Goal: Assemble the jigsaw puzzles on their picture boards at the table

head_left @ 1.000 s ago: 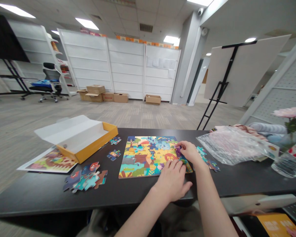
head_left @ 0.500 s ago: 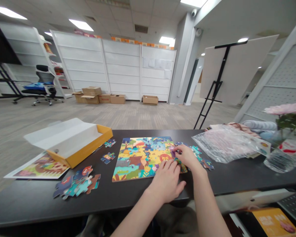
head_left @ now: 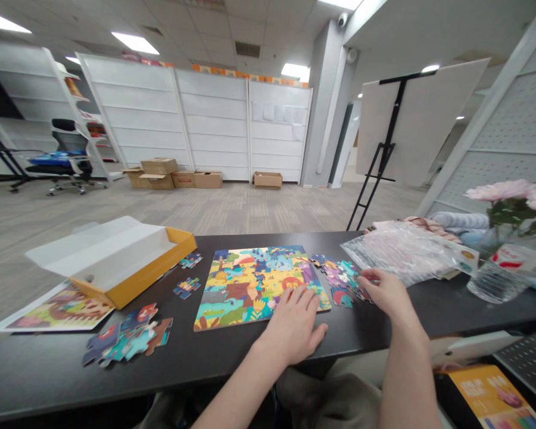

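A jigsaw puzzle (head_left: 232,280) with bright cartoon animals lies flat on the black table, its picture filled across to the right edge. My left hand (head_left: 292,319) rests palm down over its lower right part, fingers stretched out. To the right of the puzzle, my right hand (head_left: 386,292) is over the edge of a group of loose puzzle pieces (head_left: 339,274). Its fingers are bent and slightly apart, with no piece visible in them; the fingertips partly cover the nearest pieces.
On the left are a heap of puzzle pieces (head_left: 131,336), two small clusters (head_left: 187,287), an open yellow box (head_left: 152,268) and a picture sheet (head_left: 58,310). At the right lie a clear plastic bag (head_left: 406,253) and a glass vase (head_left: 495,286) with pink flowers.
My right hand has moved from the puzzle's right edge out to the loose pieces on the right, uncovering that edge. My left hand stays on the puzzle. The view has shifted slightly.
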The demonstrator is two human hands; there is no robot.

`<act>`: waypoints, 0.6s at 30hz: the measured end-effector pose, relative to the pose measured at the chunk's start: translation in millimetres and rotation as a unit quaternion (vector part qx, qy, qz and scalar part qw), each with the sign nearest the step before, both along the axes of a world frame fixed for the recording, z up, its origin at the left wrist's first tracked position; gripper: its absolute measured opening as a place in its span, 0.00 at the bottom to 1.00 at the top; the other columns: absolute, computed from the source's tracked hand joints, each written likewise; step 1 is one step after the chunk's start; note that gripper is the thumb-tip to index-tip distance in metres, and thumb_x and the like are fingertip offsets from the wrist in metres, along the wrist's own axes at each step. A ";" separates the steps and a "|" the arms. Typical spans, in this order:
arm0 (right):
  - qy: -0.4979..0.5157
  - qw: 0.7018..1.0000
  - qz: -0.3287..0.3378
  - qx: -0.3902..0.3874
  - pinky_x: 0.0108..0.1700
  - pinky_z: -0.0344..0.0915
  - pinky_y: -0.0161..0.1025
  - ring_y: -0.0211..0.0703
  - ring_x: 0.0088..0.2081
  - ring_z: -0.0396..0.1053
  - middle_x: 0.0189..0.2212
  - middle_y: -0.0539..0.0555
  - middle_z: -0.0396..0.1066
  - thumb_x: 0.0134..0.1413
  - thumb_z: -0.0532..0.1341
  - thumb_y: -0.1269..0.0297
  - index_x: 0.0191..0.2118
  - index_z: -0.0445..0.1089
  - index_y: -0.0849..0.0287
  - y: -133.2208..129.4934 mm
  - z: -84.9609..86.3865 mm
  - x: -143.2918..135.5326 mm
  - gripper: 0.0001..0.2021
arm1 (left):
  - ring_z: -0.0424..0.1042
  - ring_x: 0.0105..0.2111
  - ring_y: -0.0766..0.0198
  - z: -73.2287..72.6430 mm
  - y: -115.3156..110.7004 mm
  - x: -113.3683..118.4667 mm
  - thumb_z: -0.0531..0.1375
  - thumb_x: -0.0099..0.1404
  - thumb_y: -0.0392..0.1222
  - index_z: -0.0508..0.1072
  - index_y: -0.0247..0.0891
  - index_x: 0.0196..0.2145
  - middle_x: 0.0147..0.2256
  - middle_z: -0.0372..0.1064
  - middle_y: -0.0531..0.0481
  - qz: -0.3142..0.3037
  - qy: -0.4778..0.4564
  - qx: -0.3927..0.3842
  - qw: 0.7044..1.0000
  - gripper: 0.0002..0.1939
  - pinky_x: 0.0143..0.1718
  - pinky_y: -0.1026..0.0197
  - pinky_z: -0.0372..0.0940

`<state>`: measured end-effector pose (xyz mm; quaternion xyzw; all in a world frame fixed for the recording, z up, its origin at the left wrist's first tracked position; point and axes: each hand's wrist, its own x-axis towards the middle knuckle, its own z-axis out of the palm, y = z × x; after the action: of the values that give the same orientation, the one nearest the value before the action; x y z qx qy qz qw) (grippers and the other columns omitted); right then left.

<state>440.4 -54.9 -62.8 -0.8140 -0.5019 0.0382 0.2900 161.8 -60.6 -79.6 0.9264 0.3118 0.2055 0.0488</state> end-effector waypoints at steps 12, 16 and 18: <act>-0.057 0.980 0.164 -0.099 0.41 0.65 0.42 0.53 0.39 0.72 0.37 0.60 0.75 0.39 0.69 0.58 0.39 0.78 0.60 -2.3 -5.6 -20.5 0.18 | 0.56 0.64 0.46 3.9 -1.4 -1.2 0.53 0.71 0.53 0.64 0.37 0.60 0.63 0.61 0.42 0.003 -0.008 0.000 1.000 0.26 0.63 0.44 0.56; -0.015 0.984 0.155 -0.083 0.36 0.64 0.40 0.49 0.34 0.70 0.33 0.56 0.74 0.37 0.69 0.58 0.34 0.74 0.58 -3.3 -7.2 -15.6 0.15 | 0.55 0.64 0.46 5.2 -2.4 -2.5 0.54 0.71 0.50 0.65 0.37 0.59 0.63 0.61 0.41 -0.002 -0.020 0.010 1.000 0.23 0.63 0.44 0.56; 0.051 0.983 0.164 -0.066 0.33 0.63 0.39 0.46 0.31 0.70 0.29 0.53 0.73 0.37 0.68 0.57 0.32 0.70 0.57 -5.4 -4.4 -15.7 0.14 | 0.56 0.64 0.47 6.0 -2.6 -4.1 0.55 0.70 0.48 0.65 0.38 0.58 0.63 0.60 0.40 -0.006 -0.033 0.011 0.999 0.22 0.63 0.44 0.58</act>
<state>424.7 -60.2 -67.3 -0.7351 -0.6092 0.1598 0.2511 157.7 -63.2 -73.7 0.9213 0.3024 0.2393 0.0504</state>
